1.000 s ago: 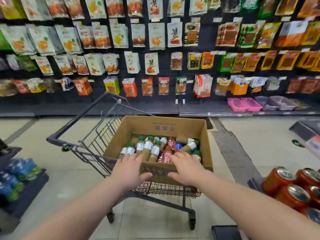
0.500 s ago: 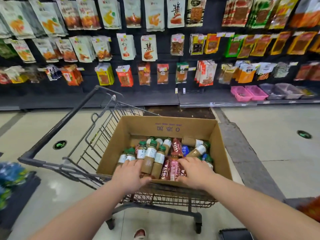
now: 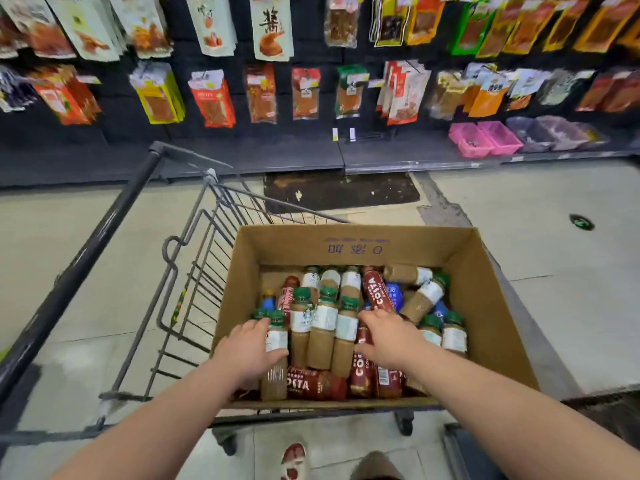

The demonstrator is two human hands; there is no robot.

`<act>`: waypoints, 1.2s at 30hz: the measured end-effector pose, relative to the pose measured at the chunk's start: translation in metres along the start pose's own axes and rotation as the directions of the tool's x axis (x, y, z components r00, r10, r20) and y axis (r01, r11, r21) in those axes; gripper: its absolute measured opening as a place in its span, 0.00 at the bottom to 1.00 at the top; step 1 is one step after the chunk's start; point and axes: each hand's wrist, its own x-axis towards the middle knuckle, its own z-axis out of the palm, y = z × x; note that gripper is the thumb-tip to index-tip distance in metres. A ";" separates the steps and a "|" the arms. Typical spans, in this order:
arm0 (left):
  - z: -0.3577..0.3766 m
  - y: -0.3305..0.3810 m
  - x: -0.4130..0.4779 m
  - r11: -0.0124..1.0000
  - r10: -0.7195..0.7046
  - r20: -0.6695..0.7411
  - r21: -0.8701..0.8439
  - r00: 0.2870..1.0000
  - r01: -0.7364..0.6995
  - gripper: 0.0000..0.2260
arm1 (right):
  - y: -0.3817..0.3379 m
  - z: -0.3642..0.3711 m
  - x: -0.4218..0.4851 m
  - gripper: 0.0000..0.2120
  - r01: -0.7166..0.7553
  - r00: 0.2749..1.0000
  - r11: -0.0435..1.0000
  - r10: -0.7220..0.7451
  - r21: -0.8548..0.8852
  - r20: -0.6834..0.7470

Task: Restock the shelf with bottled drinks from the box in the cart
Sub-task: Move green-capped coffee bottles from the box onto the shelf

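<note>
I reach both hands down into the box that sits in the cart. My left hand wraps around a tan bottle with a green cap. The bottle touches my fingers on their right side, at about 3 o'clock from my palm. Its long way runs from 6 o'clock up to 12 o'clock, cap at the far end. I think the hand is closing on it, but I cannot tell if the grip is tight yet.

My right hand lies flat and open on a red bottle, fingers pointing to 10 o'clock. It holds nothing that I can see.

The left hand is the nearer one for the tan bottle. More tan bottles stand packed just beside it at 3 o'clock, so there is little room that way. The box wall is close at 9 o'clock. The open way is straight up. I cannot see the drinks shelf here; the shelf with hanging snack bags is far off at 12 o'clock.
</note>
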 end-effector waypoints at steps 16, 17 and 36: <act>0.044 0.002 0.064 0.854 -0.253 0.230 -0.404 0.940 0.328 0.32 | -0.019 0.032 0.112 0.40 -0.112 0.986 0.947 0.068 0.301 0.152; 0.047 0.003 0.067 0.834 -0.274 0.228 -0.428 0.934 0.349 0.31 | -0.020 0.035 0.118 0.41 -0.136 0.984 0.931 0.088 0.339 0.154; 0.075 0.010 0.084 0.767 -0.496 0.107 -0.410 0.862 0.493 0.36 | -0.039 0.058 0.141 0.33 -0.334 0.933 0.782 0.353 0.526 0.067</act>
